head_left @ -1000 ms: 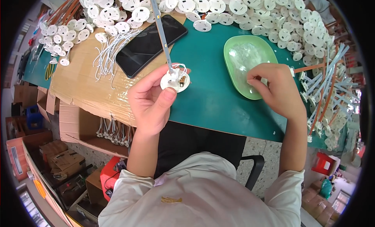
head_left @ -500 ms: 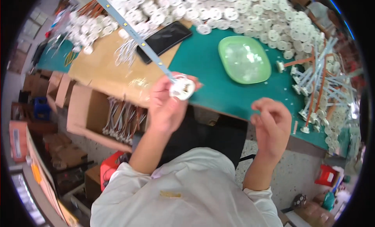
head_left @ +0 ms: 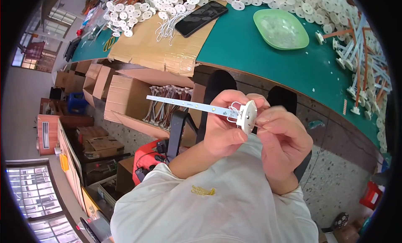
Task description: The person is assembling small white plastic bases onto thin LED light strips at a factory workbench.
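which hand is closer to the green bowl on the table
Right. The right hand sits below the green bowl, off the table edge, pinching at the white disc. The left hand grips the disc further left, slightly farther away.

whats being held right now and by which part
A white round cap with a thin LED strip, pinched at the cap by left hand and right hand.

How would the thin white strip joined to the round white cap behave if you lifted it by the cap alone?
The strip juts out straight and unsupported from the cap, so it is probably fairly stiff and light. Being long and thin, it may flex or snap if knocked. The thin white wires at the joint look delicate.
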